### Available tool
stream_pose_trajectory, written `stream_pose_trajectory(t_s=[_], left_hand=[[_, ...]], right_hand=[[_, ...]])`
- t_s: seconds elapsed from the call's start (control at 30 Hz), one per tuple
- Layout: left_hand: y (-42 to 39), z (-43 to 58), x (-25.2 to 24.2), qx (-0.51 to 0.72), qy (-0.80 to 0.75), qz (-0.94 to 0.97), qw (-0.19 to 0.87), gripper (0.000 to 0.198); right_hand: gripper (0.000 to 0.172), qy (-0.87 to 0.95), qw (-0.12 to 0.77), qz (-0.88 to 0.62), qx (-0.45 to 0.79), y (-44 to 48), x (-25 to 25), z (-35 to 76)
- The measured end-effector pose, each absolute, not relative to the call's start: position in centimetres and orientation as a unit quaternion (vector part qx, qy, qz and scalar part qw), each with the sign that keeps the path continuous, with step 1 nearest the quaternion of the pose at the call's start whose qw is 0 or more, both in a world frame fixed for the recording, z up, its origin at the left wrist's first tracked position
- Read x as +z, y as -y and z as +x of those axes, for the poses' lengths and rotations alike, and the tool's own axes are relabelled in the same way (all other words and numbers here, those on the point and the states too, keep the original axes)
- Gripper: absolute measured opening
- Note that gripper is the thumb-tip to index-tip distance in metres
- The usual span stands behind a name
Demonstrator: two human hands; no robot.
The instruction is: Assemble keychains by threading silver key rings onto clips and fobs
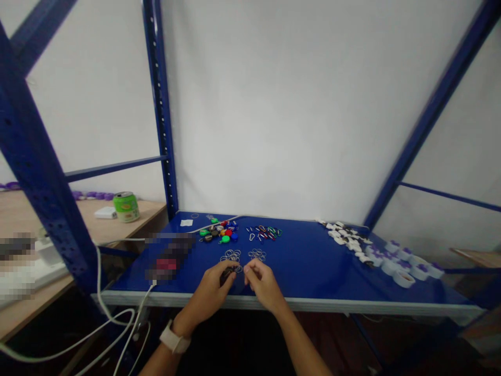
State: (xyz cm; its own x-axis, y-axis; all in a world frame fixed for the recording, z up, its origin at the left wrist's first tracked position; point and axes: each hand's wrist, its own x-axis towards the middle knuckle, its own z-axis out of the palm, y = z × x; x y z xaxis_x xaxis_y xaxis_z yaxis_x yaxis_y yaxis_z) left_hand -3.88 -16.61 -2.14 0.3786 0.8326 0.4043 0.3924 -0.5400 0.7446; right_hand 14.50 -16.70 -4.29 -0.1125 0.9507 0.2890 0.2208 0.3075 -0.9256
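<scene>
**Loose pieces could scatter at a careless knock**

From the head camera, the left hand (214, 288) pinches a small dark object (227, 275); the right hand (264, 286) is curled closed, its hold unclear. Two heaps of metal split rings (245, 255) lie just ahead, where a slip could spread them over the glossy blue shelf (313, 277).

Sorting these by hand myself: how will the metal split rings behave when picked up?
The metal split rings look thin and stiff, so probably light and unlikely to bend. Heaped loosely, they may snag one another when lifted. On the glossy blue shelf, a single ring could slide when pushed.
</scene>
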Motion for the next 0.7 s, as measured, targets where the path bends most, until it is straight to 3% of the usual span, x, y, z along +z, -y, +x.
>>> stream_pose_trajectory(t_s=[0.13,0.27,0.43,0.7], left_hand=[[16.6,-5.3,-2.4,0.388,-0.408,0.783,0.263,0.024],[14.8,-6.5,-2.5,0.405,-0.431,0.785,0.184,0.024],[12.2,-7.3,-4.0,0.389,-0.471,0.784,0.110,0.032],[11.3,-7.0,-4.8,0.411,-0.479,0.767,0.115,0.041]], right_hand=[[0.033,0.682,0.431,-0.451,0.380,18.5,-3.7,15.3],[0.032,0.706,0.393,-0.469,0.357,19.4,-3.2,16.7],[0.034,0.684,0.406,-0.489,0.359,18.9,-4.1,18.4],[0.036,0.672,0.405,-0.481,0.392,18.4,-4.7,18.7]])
